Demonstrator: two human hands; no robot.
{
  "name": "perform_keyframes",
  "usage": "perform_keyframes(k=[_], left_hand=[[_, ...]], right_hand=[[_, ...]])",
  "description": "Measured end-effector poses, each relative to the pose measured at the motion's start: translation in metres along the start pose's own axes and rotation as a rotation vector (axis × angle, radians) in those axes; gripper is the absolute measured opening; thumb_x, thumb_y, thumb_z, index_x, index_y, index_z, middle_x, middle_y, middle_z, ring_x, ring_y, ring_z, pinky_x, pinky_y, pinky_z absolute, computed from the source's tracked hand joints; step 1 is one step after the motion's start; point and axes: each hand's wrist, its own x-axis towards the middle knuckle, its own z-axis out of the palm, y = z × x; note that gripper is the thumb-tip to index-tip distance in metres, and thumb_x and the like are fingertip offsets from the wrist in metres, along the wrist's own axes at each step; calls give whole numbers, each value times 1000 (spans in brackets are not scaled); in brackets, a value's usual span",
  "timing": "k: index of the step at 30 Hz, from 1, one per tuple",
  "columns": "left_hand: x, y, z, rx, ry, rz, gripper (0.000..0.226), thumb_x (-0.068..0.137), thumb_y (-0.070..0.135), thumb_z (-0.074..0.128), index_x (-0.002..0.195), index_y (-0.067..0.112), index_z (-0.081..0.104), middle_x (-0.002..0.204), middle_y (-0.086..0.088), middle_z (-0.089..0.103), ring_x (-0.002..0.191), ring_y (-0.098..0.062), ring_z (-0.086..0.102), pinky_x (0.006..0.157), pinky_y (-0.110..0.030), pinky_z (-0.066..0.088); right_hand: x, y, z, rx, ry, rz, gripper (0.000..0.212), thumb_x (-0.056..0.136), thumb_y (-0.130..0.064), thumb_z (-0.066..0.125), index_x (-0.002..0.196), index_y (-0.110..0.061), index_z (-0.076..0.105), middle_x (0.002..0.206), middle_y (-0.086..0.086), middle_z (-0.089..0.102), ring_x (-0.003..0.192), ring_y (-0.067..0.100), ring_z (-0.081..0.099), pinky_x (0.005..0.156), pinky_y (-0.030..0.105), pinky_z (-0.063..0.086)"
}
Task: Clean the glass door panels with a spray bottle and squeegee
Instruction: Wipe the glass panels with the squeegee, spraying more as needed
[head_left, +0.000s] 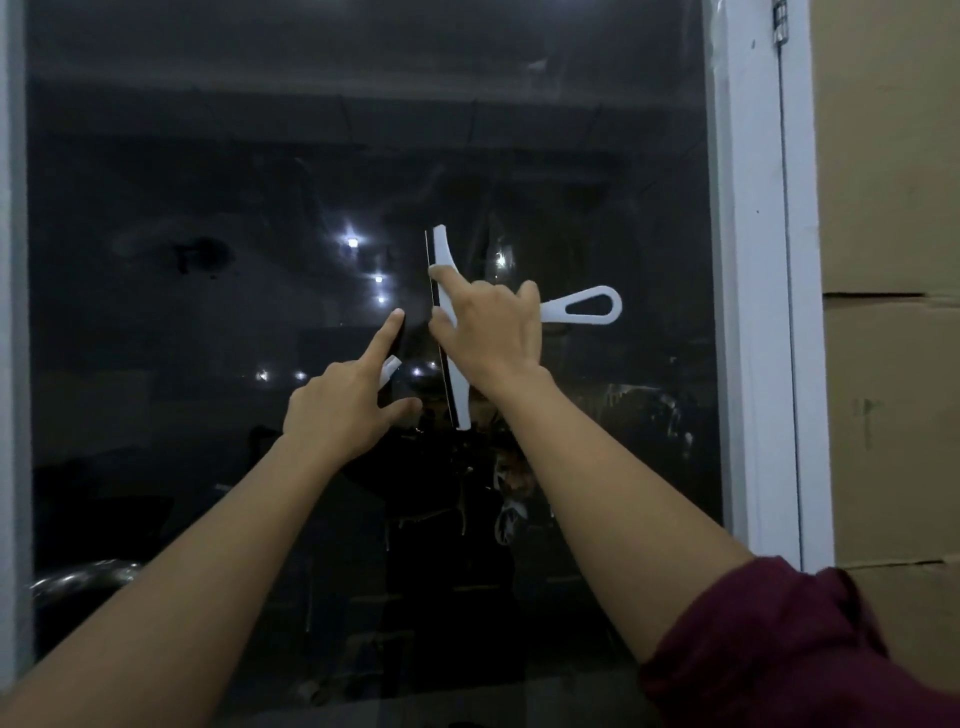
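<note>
The dark glass panel (208, 364) fills the view inside its white frame (748, 260). The squeegee (451, 364) lies against it with the blade upright and the handle pointing right. The right hand (493, 332) is clamped around its neck, fingers (441, 273) spread along the blade back. Just left, the left hand (337, 410) holds nothing, forefinger stretched to the glass. A sideways pull looks next.

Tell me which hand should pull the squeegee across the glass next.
Right. The right hand already presses the squeegee against the glass panel, blade upright, fingers on its head. The left hand only points a finger at the glass beside the blade and holds no tool.
</note>
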Motion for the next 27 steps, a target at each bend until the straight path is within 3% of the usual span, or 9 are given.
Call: perform_keyframes(k=[9,14,20,24,27], left_hand=[[-3,0,-4,-37,-1,-7,100,84,65,63,148,59,-13,103,-8,71,83,-29,66,60,-33,41],[-4,3,-4,-43,-22,-57,100,83,66,64,145,64,-15,110,-13,70,95,-37,66,69,-39,43],[-6,6,-5,-84,-30,-73,100,82,63,67,143,66,-12,119,-11,68,103,-37,64,73,-41,44],[-6,5,-5,-95,-31,-82,100,82,62,67,144,67,-12,117,-10,69,99,-35,66,68,-36,42],[-5,5,-4,-98,-28,-87,101,82,63,67,142,68,-13,117,-10,69,98,-34,66,67,-35,42]], right_hand=[[-46,66,8,199,48,195,39,94,-41,48,133,-36,48,63,-12,53,59,10,53,87,40,37],[-103,101,11,331,100,440,40,94,-42,52,134,-37,49,73,-18,55,69,6,51,85,34,28],[-137,90,7,387,82,641,43,97,-41,49,139,-33,44,83,-5,64,78,15,61,87,45,48],[-105,83,-1,417,81,709,59,100,-49,39,152,-24,26,100,-2,53,86,11,45,74,29,38],[-77,86,-11,565,-69,758,93,89,-67,46,155,-22,-2,133,12,43,96,17,43,76,26,37]])
